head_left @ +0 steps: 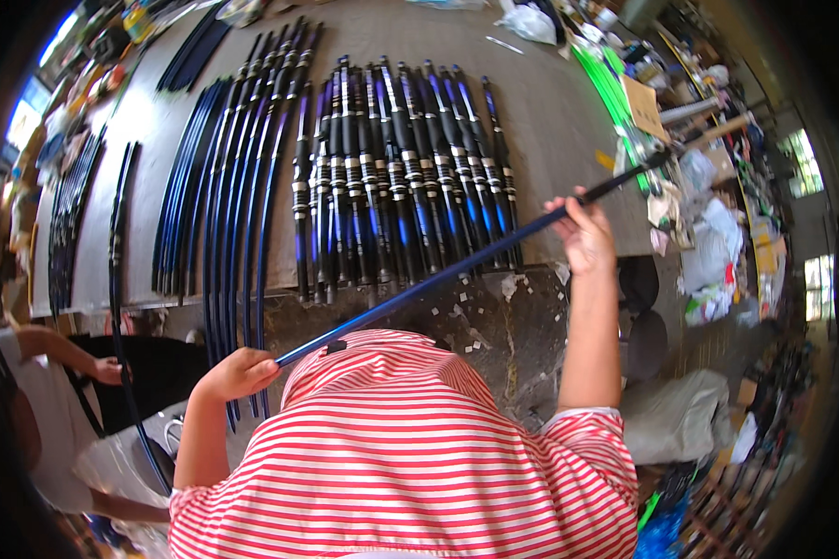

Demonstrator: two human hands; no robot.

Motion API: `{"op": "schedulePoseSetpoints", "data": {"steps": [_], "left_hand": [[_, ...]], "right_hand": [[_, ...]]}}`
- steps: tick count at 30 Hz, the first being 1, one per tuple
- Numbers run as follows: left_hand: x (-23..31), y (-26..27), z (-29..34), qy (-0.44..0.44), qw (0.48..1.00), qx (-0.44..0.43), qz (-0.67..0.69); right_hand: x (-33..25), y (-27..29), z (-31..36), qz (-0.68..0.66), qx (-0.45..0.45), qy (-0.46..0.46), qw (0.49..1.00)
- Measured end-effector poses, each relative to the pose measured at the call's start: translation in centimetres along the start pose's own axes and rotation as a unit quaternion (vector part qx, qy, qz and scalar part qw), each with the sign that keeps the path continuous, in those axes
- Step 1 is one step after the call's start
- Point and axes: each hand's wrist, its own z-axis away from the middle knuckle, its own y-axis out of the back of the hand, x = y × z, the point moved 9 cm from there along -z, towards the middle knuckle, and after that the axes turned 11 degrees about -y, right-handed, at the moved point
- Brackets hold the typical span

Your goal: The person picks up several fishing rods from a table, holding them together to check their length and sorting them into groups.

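We could read no text, label, brand or number anywhere, for the dark marks on the brown cardboard sheet [641,101] beside the bright green strips [602,86] were too small to make out, and we could tell no lettering on the fishing rods [399,130] either.

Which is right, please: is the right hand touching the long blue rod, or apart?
Touching: the head view shows the right hand gripping the long blue rod.
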Motion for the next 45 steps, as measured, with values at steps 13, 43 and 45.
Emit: {"op": "schedulePoseSetpoints", "data": {"steps": [13,43,45], "left_hand": [[11.5,-4.9,-6.7,-0.094,0.754,0.261,-0.595],[-8.4,13.6,-0.7,0.032,0.791,0.541,-0.286],[-9.8,14.6,-1.2,0.049,0.786,0.543,-0.291]], "right_hand": [[11.8,-6.1,0.8,-0.326,0.111,-0.161,0.925],[19.3,-3.5,6.6,0.092,-0.074,-0.244,0.963],[19.2,-2.5,7.2,0.083,-0.039,-0.238,0.967]]}}
